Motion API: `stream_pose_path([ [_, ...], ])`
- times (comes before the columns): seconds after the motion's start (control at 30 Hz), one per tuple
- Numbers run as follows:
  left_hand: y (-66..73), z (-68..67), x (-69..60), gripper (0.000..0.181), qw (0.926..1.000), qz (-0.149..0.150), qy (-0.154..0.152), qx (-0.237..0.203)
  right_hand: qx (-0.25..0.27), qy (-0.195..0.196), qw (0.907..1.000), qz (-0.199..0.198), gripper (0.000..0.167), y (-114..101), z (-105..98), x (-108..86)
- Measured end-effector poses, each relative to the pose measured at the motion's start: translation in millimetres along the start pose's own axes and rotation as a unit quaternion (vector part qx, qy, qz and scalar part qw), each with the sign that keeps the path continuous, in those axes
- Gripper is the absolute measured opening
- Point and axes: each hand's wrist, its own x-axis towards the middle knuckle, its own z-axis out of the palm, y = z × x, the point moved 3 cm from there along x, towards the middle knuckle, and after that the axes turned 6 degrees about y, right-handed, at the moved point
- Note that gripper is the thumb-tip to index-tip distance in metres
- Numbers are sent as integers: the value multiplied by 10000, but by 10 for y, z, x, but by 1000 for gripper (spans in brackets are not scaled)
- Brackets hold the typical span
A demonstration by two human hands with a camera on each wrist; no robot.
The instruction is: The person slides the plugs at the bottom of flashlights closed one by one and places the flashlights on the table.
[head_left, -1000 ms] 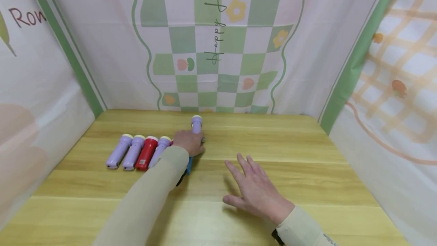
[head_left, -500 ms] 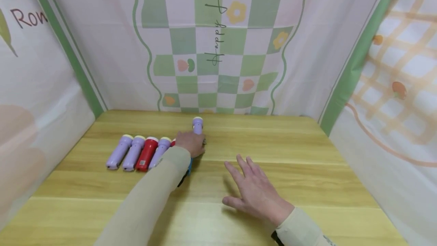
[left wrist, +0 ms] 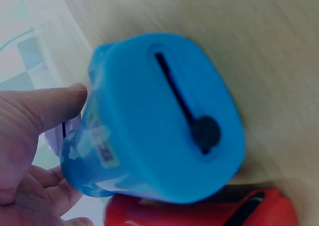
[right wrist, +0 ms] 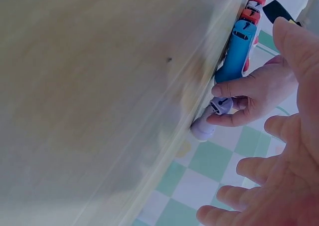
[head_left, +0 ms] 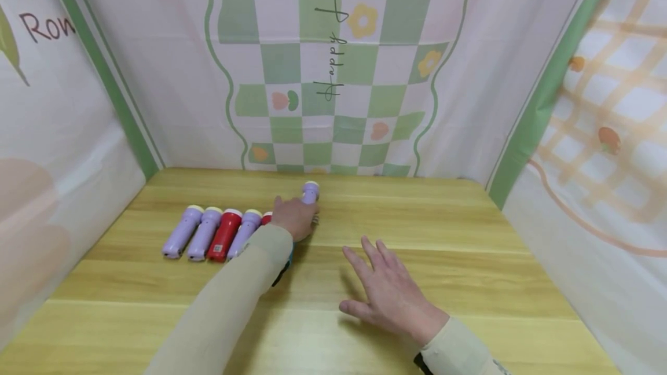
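My left hand (head_left: pixel 295 217) grips a purple flashlight (head_left: pixel 311 191) near the back of the table, its pale-rimmed head pointing away from me. In the right wrist view that purple flashlight (right wrist: pixel 203 126) sits between the thumb and fingers. Right beside the hand lies a blue flashlight (right wrist: pixel 237 51), mostly hidden by the wrist in the head view. The left wrist view shows the blue flashlight's end (left wrist: pixel 159 121) with a dark slot, and a red flashlight (left wrist: pixel 199 213) alongside. My right hand (head_left: pixel 393 294) hovers low over the table, fingers spread, holding nothing.
To the left, purple flashlights (head_left: pixel 182 233) and a red flashlight (head_left: pixel 225 235) lie in a row on the wooden table (head_left: pixel 469 282). Another red flashlight (head_left: pixel 267 218) shows partly behind the left hand. Patterned cloth (head_left: pixel 333 62) hangs behind and at both sides.
My left hand has shifted slightly right with the purple flashlight, uncovering more of the red one beside it. The right hand stays where it was.
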Motion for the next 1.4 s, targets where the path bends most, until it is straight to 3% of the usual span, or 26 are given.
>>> stream_pose_path([
  [0.33,59,-55,7,34,9988,177,407,-195,-9,71,10000,-7,97,2,-7,5],
  [0.63,110,-122,-9,11,9909,540,1216,185,54,37,10000,18,96,3,-15,0],
  [0.73,110,-134,-18,12,9875,647,1423,189,114,14,9999,27,95,0,-21,-3],
  [1.0,103,-215,-32,14,9708,941,2207,-19,130,3,9999,52,95,-3,-31,-8],
  [1.13,102,-245,-43,8,9641,1071,2410,-301,105,35,9999,40,95,-6,-32,-5],
  [1.4,104,-328,-136,12,9470,1319,2802,-848,55,111,9999,3,97,-6,-45,-1],
])
